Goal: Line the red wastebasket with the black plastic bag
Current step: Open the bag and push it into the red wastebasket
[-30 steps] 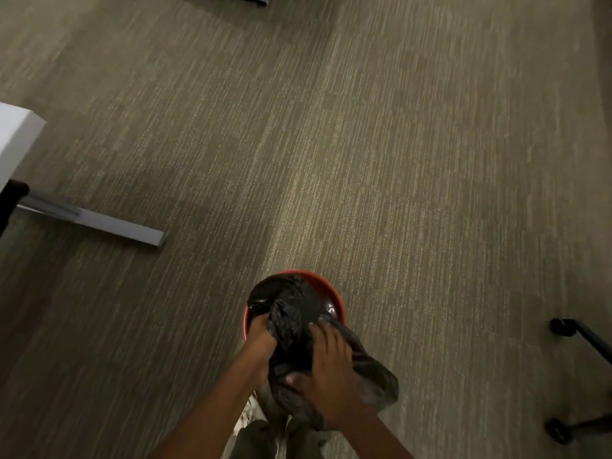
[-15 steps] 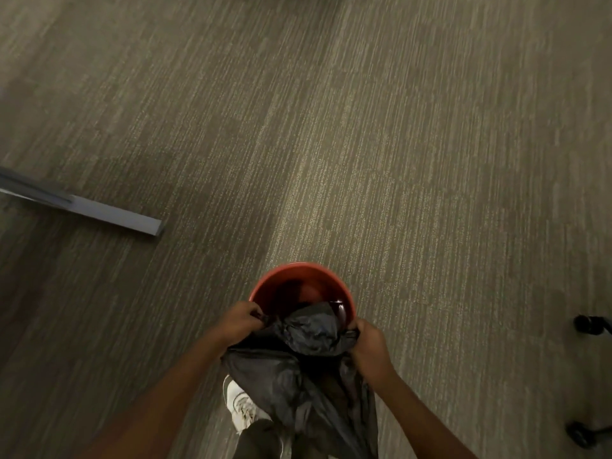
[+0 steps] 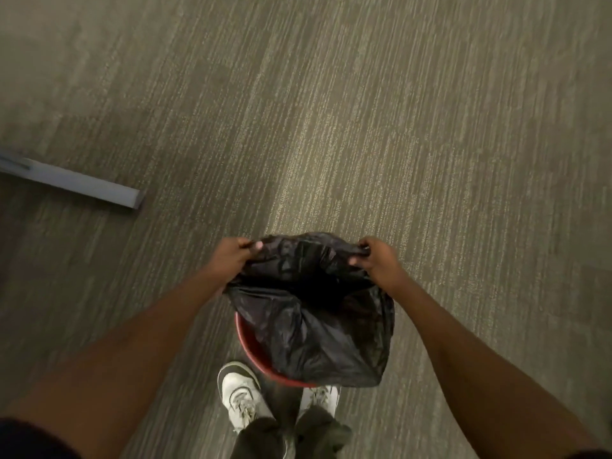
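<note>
The black plastic bag (image 3: pixel 311 319) hangs spread open between my two hands, its mouth facing up towards me. My left hand (image 3: pixel 231 256) pinches the bag's left top edge and my right hand (image 3: pixel 377 260) pinches the right top edge. Below the bag stands the red wastebasket (image 3: pixel 251 346) on the carpet; only its left and near rim show, the bag hides everything else. The bag's lower part hangs over the basket's opening; whether it touches the rim I cannot tell.
My two white shoes (image 3: pixel 240 392) stand just behind the wastebasket. A grey metal furniture foot (image 3: pixel 82 187) lies on the carpet to the far left. Grey-brown carpet (image 3: pixel 397 127) spreads all around.
Both hands have lifted the bag and pulled its mouth wide apart. The bag now covers most of the wastebasket, which sat open and visible half a second ago.
</note>
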Demonstrator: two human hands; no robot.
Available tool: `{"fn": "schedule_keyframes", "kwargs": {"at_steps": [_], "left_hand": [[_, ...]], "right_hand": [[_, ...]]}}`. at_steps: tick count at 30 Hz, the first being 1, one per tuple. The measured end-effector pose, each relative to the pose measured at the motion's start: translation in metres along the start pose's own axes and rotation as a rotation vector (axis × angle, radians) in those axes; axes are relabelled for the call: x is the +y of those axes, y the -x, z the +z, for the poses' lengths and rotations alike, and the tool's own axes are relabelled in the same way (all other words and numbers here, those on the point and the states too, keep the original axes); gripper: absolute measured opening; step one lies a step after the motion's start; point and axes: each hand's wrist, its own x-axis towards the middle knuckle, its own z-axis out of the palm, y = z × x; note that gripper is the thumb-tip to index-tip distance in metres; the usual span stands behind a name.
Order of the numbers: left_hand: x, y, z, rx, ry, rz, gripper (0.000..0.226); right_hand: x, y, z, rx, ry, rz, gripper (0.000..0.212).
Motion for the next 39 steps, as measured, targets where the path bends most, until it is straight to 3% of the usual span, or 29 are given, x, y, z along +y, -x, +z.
{"fn": "schedule_keyframes", "kwargs": {"at_steps": [3,5,8,12,17,22,26,29,35,37,39], "left_hand": [[-0.002,-0.021,0.013,0.216,0.06,0.008,0.023],[-0.006,-0.033,0.018,0.278,0.06,-0.017,0.03],[-0.012,-0.05,0.023,0.273,-0.041,-0.077,0.041],[-0.018,-0.067,0.028,0.257,-0.032,-0.122,0.036],[-0.02,-0.083,0.031,0.252,-0.153,-0.117,0.026],[-0.032,-0.08,0.032,0.165,-0.383,-0.265,0.03],[-0.05,-0.075,0.029,0.123,-0.41,-0.365,0.03],[-0.059,-0.068,0.026,0.143,-0.335,-0.385,0.033],[-0.067,-0.045,0.026,0.136,-0.01,-0.364,0.09],[-0.075,-0.031,0.031,0.224,-0.066,-0.441,0.114],[-0.082,-0.013,0.039,0.439,-0.225,-0.496,0.124]], "right_hand": [[0.009,-0.016,0.006,0.072,-0.037,-0.025,0.019],[0.02,-0.026,0.011,0.103,-0.039,0.0,0.027],[0.034,-0.037,0.018,0.096,-0.079,0.08,0.045],[0.043,-0.054,0.022,0.092,-0.128,0.303,0.055],[0.049,-0.071,0.026,0.117,-0.212,0.418,0.046],[0.065,-0.063,0.03,-0.006,-0.056,0.442,0.037],[0.081,-0.046,0.037,-0.15,0.112,0.464,0.024],[0.085,-0.037,0.041,-0.145,0.081,0.431,0.026],[0.077,0.001,0.043,0.048,-0.443,0.495,0.073],[0.074,0.02,0.049,0.092,-0.492,0.509,0.075],[0.07,0.039,0.057,0.157,-0.482,0.51,0.063]]}}
